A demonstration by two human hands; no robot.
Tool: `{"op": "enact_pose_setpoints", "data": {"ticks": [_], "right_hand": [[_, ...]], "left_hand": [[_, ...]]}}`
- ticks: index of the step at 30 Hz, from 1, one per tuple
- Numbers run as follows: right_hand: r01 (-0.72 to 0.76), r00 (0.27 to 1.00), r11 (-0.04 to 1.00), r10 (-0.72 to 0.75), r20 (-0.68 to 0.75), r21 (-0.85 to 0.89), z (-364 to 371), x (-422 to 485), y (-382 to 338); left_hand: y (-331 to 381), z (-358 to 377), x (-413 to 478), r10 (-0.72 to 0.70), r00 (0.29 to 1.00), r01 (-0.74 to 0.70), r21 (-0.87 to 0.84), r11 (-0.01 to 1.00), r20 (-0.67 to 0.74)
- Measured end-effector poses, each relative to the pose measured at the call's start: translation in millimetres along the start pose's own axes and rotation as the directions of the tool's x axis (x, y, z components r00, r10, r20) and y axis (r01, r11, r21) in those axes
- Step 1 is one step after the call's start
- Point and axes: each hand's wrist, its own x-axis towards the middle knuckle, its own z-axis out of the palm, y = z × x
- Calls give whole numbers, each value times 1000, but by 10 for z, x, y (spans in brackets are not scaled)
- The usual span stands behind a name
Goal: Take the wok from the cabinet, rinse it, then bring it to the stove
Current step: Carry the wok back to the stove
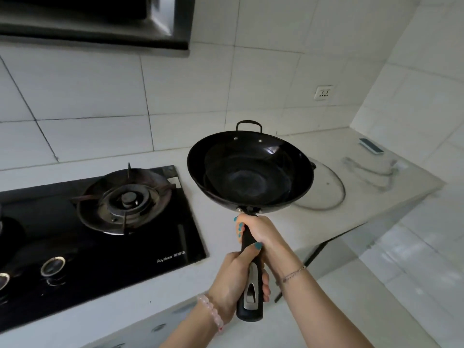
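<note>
Both hands' grip on handle, round black wok [251, 169]

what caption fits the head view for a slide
Both hands grip the black wok by its long handle, above the counter right of the gas burner.

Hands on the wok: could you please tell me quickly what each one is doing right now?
Left hand: closed around the lower part of the wok handle.
Right hand: closed around the handle nearer the bowl.
</note>
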Motion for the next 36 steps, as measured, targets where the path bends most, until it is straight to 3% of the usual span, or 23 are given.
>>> {"op": "enact_pose_setpoints", "data": {"ticks": [6, 16, 24, 36], "right_hand": [[-16, 995, 997, 23, 100, -70, 220, 491, -239], [-36, 987, 986, 61, 152, -161, 182, 940, -359], [-75, 956, 980, 123, 265, -186, -201, 1172, -424], [-16, 866, 936, 189, 464, -351, -884, 1259, -425]], "left_hand": [[236, -177, 459, 27, 996, -31, -47, 998, -85], [354, -139, 853, 29, 986, -41, -75, 996, -164], [233, 271, 1196, 5, 956, -44, -126, 991, -294], [-152, 1058, 1479, 42, 881, -159, -210, 965, -471]]}}
